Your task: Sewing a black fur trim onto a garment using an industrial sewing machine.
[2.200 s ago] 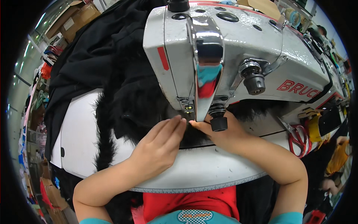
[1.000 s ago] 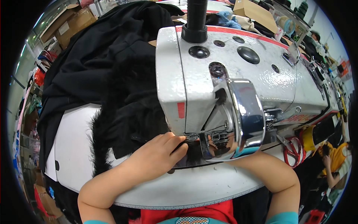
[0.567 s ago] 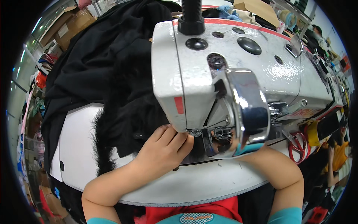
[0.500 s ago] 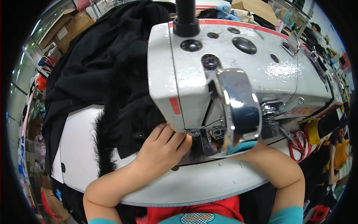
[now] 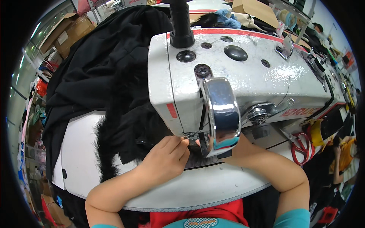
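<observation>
A white sewing machine (image 5: 254, 76) stands over a heap of black fabric, a garment (image 5: 87, 72) with black fur trim (image 5: 108, 148). My left hand (image 5: 167, 155) lies beside the needle area, its fingers bent and pressed together on the black material by the presser foot (image 5: 190, 136). My right hand (image 5: 243, 152) reaches in from the other side of the needle. A shiny chrome lever guard (image 5: 223, 110) hides most of its fingers; only a fingertip shows near the foot. What that hand touches stays hidden.
Red-handled scissors (image 5: 303, 148) lie on the white table (image 5: 159, 193) at the right, beside a yellow roll (image 5: 316, 133). A black post (image 5: 180, 26) rises behind the machine head. Cardboard boxes (image 5: 72, 36) stand far left. Another person (image 5: 344, 159) sits at the far right.
The view has shifted a little, so the machine appears lower and further left. My left hand remains by the needle; more of my right hand shows beside the chrome guard.
</observation>
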A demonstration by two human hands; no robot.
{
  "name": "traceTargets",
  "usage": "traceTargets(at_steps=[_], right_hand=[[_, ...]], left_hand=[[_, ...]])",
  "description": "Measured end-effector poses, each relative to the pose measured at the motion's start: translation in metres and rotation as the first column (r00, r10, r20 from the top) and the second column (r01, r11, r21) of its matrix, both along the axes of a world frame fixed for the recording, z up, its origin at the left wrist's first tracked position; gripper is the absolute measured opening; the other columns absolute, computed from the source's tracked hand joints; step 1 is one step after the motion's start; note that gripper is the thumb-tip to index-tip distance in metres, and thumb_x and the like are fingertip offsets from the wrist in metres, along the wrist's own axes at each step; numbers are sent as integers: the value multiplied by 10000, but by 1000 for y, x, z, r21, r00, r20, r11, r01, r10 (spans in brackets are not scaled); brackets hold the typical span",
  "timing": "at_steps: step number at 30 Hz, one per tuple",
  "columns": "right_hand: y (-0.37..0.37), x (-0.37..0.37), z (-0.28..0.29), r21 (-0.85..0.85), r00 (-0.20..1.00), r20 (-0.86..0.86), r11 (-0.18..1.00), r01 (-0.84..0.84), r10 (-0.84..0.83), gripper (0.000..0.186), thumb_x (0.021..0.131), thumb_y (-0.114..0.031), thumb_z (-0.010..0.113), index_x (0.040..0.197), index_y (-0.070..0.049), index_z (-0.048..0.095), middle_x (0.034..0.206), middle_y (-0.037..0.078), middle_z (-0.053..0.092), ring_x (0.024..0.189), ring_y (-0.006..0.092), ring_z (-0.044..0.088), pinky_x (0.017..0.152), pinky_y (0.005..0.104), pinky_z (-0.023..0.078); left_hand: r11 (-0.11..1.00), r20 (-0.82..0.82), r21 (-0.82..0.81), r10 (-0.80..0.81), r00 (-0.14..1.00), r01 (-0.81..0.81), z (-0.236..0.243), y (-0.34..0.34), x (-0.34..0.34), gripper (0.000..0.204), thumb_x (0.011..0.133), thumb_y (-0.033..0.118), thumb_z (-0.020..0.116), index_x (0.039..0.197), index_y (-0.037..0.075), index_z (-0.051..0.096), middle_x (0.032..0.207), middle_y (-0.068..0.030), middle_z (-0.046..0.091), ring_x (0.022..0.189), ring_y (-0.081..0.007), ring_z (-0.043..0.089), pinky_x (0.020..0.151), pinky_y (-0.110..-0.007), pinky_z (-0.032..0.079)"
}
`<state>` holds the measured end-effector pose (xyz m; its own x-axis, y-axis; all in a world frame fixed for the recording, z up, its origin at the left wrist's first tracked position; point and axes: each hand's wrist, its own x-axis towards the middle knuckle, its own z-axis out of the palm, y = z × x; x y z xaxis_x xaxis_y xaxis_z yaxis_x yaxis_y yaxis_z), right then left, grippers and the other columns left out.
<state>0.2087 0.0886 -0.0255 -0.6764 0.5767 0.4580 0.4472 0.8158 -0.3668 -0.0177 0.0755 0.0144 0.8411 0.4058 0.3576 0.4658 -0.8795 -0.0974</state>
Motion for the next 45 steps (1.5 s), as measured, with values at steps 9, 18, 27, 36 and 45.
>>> traceTargets(at_steps=[9,18,27,36,45], right_hand=[[-10,2,2,272,988,139,957,-97,61,76,566,-130,588,626,-85,591,771,47,520,798,215,509,701,327,418],[-12,-5,2,188,988,142,978,-86,59,66,586,-125,592,644,-98,608,776,17,541,831,195,509,681,322,395],[-18,-8,6,159,990,93,983,94,-109,87,700,-101,579,714,-30,628,832,80,597,805,235,556,713,368,441],[0,-8,-9,277,979,102,950,143,-178,113,698,-126,596,679,-17,617,745,87,549,744,241,545,618,414,453],[-12,-1,8,50,850,461,964,261,-254,124,786,-164,556,814,-101,658,661,37,615,672,221,655,509,368,498]], left_hand=[[991,82,-133,35,996,-24,-3,-5,-5,241,649,34,582,865,-71,569,873,-143,534,822,-231,552,669,-296,485],[970,52,-226,103,993,-89,4,-9,-8,350,651,42,579,982,-72,582,920,-124,542,823,-242,549,670,-304,482],[983,109,-175,80,991,-60,-10,-4,-10,276,612,100,564,856,-27,581,838,-101,514,762,-243,519,623,-326,463],[993,89,-61,107,990,-102,-29,10,-8,151,631,72,562,775,31,542,763,-78,467,708,-227,503,606,-328,435],[1000,156,-9,15,988,-13,-29,21,-5,94,635,73,570,689,49,497,734,-82,449,686,-228,509,602,-329,451]])
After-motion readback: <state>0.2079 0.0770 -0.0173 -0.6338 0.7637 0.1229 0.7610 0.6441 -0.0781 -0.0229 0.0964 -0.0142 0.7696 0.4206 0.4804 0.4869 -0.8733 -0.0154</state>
